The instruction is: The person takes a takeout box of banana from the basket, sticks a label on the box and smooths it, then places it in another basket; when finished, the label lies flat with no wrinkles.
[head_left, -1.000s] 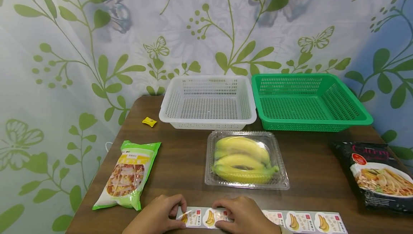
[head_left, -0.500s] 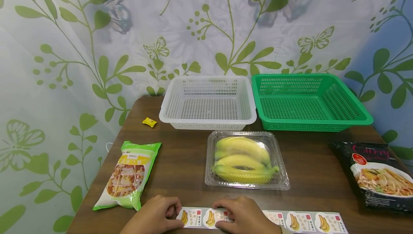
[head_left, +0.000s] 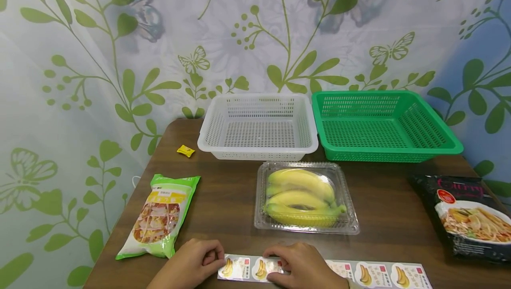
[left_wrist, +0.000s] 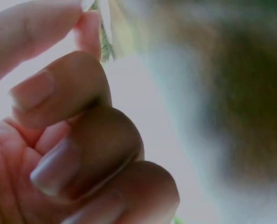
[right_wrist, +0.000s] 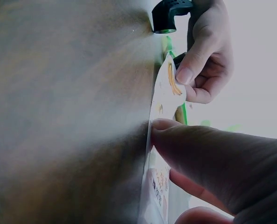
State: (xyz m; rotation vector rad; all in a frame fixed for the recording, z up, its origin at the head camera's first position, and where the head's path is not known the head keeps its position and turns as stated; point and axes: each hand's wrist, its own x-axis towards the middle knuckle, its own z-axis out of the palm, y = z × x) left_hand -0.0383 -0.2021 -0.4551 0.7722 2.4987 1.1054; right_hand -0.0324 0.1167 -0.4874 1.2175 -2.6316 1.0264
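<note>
A strip of banana stickers lies along the front of the table, with banana pictures and small print. My left hand pinches its left end between thumb and forefinger, the other fingers curled in, as the left wrist view shows. The right wrist view shows the left thumb right at a banana picture on that end. Further right along the strip, my right hand holds it between thumb and fingers and hides its middle. Behind the strip sits a clear plastic box of bananas.
A white basket and a green basket stand side by side at the back. A green-and-white food bag lies left, a black noodle packet right. A small yellow packet lies back left.
My left thumb and forefinger have drawn together at the strip's left end, and the hand has shifted slightly left. My right hand keeps its place.
</note>
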